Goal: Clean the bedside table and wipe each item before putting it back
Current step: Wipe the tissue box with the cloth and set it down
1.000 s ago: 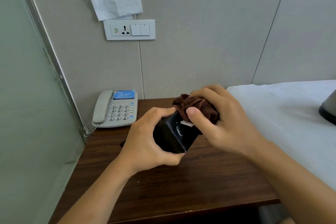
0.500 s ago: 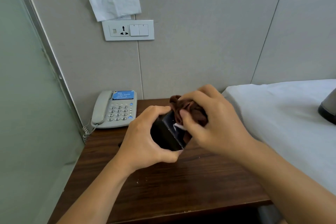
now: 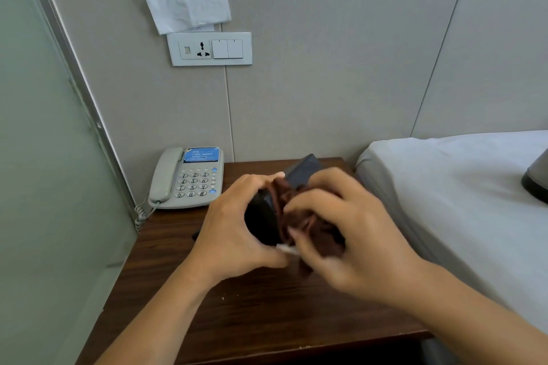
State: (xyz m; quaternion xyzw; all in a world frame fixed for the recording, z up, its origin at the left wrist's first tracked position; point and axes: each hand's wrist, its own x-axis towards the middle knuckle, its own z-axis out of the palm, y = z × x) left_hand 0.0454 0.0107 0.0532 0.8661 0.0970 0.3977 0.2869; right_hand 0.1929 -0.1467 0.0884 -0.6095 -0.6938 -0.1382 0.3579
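Observation:
Above the dark wooden bedside table [image 3: 267,314] my left hand [image 3: 237,231] grips a black box-shaped item [image 3: 261,222], its far end [image 3: 305,170] sticking out behind my fingers. My right hand [image 3: 350,234] holds a bunched brown cloth [image 3: 299,216] pressed against the item's right side. A small white edge [image 3: 286,249] shows at the item's lower side. The right hand is blurred from motion. Much of the black item is hidden by the cloth and both hands.
A grey corded telephone [image 3: 186,179] sits at the table's back left corner. A wall socket panel [image 3: 209,49] and a white tissue [image 3: 188,3] are on the wall above. A bed with a white sheet [image 3: 462,187] adjoins the table's right; a dark-based object [image 3: 536,184] stands on it.
My right hand with the cloth has slid down along the black item toward me, uncovering its far end. The left hand keeps its grip.

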